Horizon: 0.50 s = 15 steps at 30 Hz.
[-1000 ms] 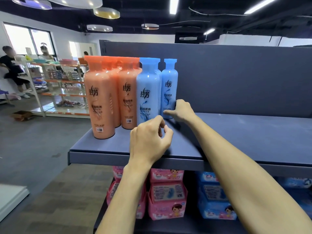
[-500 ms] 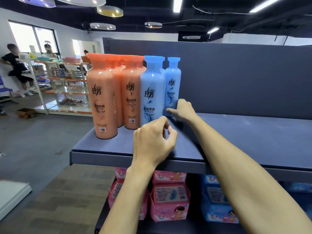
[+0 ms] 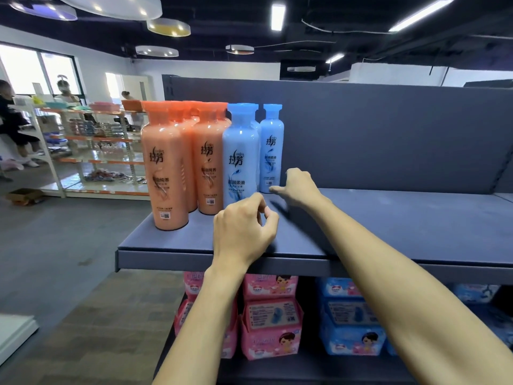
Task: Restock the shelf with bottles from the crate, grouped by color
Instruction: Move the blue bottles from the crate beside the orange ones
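Several orange bottles (image 3: 166, 173) stand at the left end of the dark blue shelf (image 3: 388, 218). Right beside them stand blue bottles, one at the front (image 3: 240, 151) and one further back (image 3: 272, 145). My left hand (image 3: 244, 229) hovers over the shelf just in front of the front blue bottle, its fingers curled with thumb and forefinger together, and it holds nothing. My right hand (image 3: 298, 187) reaches to the foot of the rear blue bottle, with a fingertip at its base and nothing gripped. The crate is out of view.
The shelf's back panel (image 3: 388, 134) rises behind the bottles, and bare shelf stretches to the right. Pink packs (image 3: 269, 315) and blue packs (image 3: 349, 318) fill the shelf below. At far left are an orange-trimmed rack (image 3: 94, 140) and people.
My right hand has slid off the rear blue bottle's lower side to its foot. My left hand's fingers have curled in tighter, away from the front blue bottle.
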Motion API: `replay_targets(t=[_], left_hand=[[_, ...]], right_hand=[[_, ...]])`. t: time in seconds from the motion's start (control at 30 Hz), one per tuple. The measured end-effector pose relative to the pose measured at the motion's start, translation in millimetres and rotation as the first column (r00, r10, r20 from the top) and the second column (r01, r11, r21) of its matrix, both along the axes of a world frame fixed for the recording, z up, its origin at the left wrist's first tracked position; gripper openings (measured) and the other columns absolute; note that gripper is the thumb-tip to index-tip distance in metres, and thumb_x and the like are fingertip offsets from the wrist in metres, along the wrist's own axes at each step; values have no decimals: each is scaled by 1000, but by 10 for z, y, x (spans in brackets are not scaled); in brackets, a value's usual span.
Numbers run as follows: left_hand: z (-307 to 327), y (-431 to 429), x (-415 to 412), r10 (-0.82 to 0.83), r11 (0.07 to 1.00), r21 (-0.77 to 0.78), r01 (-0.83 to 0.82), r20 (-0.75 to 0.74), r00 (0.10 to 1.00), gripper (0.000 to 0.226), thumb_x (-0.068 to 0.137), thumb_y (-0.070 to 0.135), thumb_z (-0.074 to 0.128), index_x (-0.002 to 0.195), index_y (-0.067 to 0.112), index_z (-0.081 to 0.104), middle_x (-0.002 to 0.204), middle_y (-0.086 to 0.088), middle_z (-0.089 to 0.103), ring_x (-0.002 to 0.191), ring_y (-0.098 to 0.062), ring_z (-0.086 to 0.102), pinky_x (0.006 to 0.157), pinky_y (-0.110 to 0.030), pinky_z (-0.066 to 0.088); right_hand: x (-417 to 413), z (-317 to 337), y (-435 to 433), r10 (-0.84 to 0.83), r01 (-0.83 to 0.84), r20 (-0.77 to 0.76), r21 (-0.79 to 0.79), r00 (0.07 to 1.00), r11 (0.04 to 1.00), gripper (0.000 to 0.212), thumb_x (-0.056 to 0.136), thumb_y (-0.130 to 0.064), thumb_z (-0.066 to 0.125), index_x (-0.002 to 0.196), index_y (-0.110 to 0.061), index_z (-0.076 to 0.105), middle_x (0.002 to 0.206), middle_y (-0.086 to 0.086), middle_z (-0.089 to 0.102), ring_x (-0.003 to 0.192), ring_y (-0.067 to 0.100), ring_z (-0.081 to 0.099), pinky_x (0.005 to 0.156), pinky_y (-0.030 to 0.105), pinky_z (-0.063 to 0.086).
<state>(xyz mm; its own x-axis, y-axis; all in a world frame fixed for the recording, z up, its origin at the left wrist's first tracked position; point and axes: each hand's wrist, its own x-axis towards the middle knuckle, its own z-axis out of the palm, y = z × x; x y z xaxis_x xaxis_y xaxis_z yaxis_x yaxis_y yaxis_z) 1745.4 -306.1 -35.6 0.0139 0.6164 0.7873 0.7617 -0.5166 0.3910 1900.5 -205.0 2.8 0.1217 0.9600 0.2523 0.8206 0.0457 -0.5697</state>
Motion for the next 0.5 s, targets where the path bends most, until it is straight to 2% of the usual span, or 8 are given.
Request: replay_targets(t=[0.1,0.17,0.23,0.3,0.37,0.43,0.5], left_hand=[[41,-44,-2,-17,999,-44,17,3,1000,16,79,32,53,67,21,51,54,5,54,55,-23,53,52,-30,42],[73,-103,-18,-59,993,-101,61,27,998,14,80,29,56,70,20,54,56,7,55,60,-23,54,56,-31,43],[73,-194,-38,-127,978,-160,134,51,991,8,80,28,59,75,22,58,57,9,56,63,-20,57,59,-31,45],[47,-341,-37,-201,965,-157,212,84,976,6,78,29,57,76,24,58,56,10,58,62,-16,58,61,-33,49],[14,-483,-19,-257,952,-124,279,164,952,7,78,31,56,76,24,58,57,8,60,61,-15,59,62,-37,51],[-8,-576,20,-277,945,-121,305,207,938,9,78,32,57,77,24,59,58,7,61,62,-15,60,63,-38,51],[-48,-619,77,-283,939,-146,310,181,942,11,79,34,56,77,24,60,58,7,61,62,-14,60,63,-37,52]], right_hand=[[-19,94,-267,30,-31,19,27,999,999,39,86,-39,74,77,-16,43,82,4,48,60,17,41,49,32,29],[-33,144,-478,53,-56,46,53,998,997,35,85,-40,74,88,-12,53,84,4,54,67,20,49,51,31,33],[-11,167,-689,75,-84,95,94,993,992,42,84,-42,74,106,-10,59,97,3,61,83,23,57,61,32,43],[38,151,-955,88,-107,124,156,988,982,48,85,-40,74,120,-11,59,113,3,64,100,22,59,80,34,50],[98,94,-1226,110,-134,125,203,986,970,48,86,-36,74,125,-13,60,123,2,65,111,18,61,93,35,52],[172,17,-1468,125,-148,111,228,986,962,45,86,-34,74,123,-14,60,125,0,66,111,16,63,94,36,53],[257,-51,-1683,120,-139,91,249,989,959,42,86,-33,74,122,-15,61,125,-2,67,111,14,64,94,37,53]])
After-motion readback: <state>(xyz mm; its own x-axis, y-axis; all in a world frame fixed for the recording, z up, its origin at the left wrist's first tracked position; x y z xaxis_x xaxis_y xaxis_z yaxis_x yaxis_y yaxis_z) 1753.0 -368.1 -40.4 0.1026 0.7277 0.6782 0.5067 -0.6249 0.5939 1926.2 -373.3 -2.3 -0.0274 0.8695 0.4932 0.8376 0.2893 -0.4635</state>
